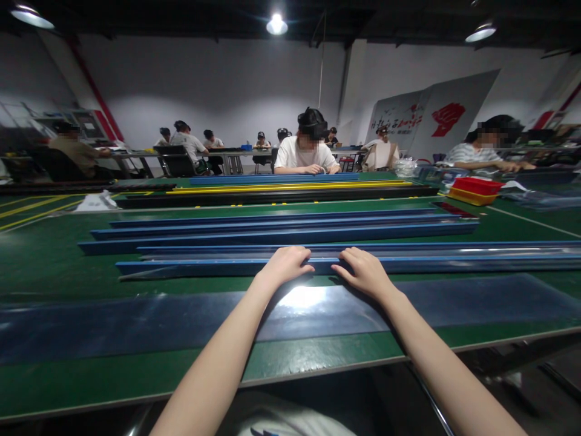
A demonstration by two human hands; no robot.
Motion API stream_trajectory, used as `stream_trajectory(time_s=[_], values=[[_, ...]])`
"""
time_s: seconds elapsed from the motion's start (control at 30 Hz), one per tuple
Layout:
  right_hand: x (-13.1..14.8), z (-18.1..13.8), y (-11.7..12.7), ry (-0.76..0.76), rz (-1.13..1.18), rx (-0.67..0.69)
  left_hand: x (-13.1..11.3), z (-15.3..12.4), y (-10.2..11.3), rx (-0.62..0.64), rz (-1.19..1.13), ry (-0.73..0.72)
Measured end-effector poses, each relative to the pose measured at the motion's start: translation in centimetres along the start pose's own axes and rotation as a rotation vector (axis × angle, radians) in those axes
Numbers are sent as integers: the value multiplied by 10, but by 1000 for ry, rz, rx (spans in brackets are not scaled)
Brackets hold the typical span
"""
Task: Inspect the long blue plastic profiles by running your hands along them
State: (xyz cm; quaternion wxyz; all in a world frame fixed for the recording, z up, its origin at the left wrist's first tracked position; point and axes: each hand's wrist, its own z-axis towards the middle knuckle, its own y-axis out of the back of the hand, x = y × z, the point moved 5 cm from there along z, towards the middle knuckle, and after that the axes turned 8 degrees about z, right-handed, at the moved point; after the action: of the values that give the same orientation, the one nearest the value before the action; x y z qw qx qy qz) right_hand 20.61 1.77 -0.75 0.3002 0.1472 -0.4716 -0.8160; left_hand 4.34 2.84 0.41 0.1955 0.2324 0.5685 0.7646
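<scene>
A long blue channel rail (436, 264) runs across the table in front of me, and clear plastic film shows along its inside. My left hand (287, 265) is closed over the rail's near wall, thumb on the near side and fingers over the top. A short way to the right, my right hand (364, 271) grips the same wall in a similar way, its thumb pointing left. The fingertips of both hands are partly hidden behind the rail. Between my forearms and the rail lies a wide, flat strip of clear plastic sheet (200, 321), with light glaring off its middle.
Behind the rail lie more blue rails (281, 233), then black rails (272, 197) and a yellow rail (290, 188). Red and yellow bins (474, 191) stand at the far right. A co-worker (306, 151) sits opposite. The green table's front edge (318, 371) is close to me.
</scene>
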Motion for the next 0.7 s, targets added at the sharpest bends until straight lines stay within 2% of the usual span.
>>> stream_trajectory(time_s=[0.23,0.7], values=[[0,1,-5,16,-4,-26,0,0,0,10,9,0],[-2,4,1,6,-7,-40,2,-1,-1,17,19,-4]])
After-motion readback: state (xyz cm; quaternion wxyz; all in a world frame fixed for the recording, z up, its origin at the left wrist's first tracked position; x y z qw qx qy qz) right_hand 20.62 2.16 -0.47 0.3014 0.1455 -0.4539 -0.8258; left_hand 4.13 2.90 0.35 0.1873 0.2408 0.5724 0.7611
